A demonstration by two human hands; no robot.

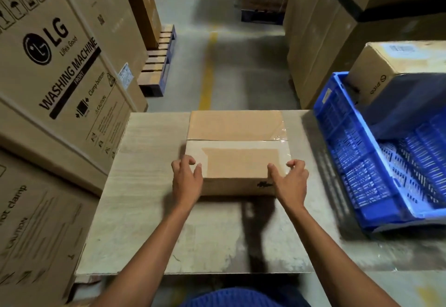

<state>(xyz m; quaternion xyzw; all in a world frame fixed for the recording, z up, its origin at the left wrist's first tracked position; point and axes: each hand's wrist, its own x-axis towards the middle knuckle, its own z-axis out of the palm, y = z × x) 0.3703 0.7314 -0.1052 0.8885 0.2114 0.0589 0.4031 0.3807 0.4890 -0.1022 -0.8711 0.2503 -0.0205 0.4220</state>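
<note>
Head camera view: my left hand and right hand clasped the two near corners of a closed cardboard box, fingers curled over its top edge, as it sat flat on a pale board between a washing-machine carton and a blue crate. I judged this the taking-hold step, the next move calling for an even lift or slide from both sides to keep the box level. Its brown flaps met at a middle seam under clear tape, the near flap showing a paler border.
</note>
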